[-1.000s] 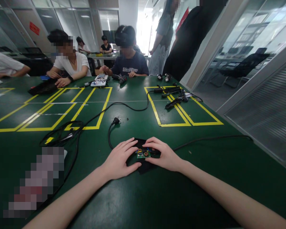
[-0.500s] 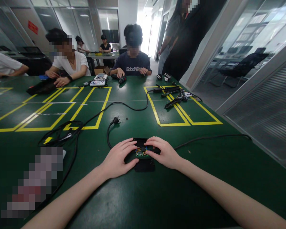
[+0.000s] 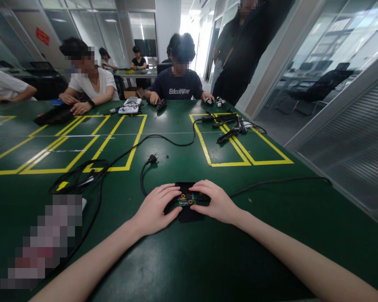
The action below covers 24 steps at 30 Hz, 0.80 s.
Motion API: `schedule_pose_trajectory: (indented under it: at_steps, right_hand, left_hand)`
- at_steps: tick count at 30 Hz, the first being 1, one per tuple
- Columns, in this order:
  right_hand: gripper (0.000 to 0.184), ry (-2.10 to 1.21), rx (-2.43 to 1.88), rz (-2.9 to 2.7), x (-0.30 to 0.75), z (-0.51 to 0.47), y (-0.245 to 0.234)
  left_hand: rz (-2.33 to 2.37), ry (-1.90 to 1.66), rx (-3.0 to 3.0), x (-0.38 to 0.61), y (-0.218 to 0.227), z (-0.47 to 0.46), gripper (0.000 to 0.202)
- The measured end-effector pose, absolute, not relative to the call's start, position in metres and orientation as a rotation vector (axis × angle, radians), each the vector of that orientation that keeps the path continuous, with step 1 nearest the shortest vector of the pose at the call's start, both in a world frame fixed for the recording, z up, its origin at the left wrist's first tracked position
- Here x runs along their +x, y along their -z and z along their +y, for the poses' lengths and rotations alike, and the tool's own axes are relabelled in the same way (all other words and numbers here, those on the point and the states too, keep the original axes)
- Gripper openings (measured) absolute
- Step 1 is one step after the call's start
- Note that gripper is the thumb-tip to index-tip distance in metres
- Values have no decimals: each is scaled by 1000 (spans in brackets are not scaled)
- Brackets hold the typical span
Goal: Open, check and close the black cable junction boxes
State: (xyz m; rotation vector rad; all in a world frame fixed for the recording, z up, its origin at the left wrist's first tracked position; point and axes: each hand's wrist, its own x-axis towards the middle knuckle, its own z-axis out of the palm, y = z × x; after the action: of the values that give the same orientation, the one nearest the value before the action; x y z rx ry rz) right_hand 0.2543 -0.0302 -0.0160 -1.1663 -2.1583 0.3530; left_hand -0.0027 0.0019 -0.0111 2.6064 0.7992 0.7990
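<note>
A small green circuit board with copper-coloured coils lies between my two hands. My left hand curls round its left end, fingertips at the far edge and thumb at the near edge. At the other end my right hand grips it the same way. Beneath and in front of the board shows a black plastic case piece. Another black part is partly visible behind it, between my fingers. Black cables run out past both hands; where they join the board is hidden.
A black plug lies beyond my left hand, near a coiled cable. Black tools and adapters rest within yellow tape at right. Across the table a seated person has a hand by a power drill.
My right thumb has shifted to the board's near edge, and the case piece sits closer under the board. Across the table, the seated person's hand has moved outward to small black-and-white items.
</note>
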Motion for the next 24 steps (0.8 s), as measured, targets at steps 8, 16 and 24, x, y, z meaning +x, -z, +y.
schedule_pose_trajectory:
  at_steps: [8,16,24]
  right_hand:
    - [31,-332,-1187,-2138,253,-27,19]
    - [29,-433,-1194,-2072,256,-33,6]
    - [9,-274,-1204,-2332,277,-27,2]
  left_hand:
    - [825,-809,2588,-3,13,4,28]
    - [942,-902,2523,-3,7,2,23]
    - [1022,-763,2597,-3,8,3,12]
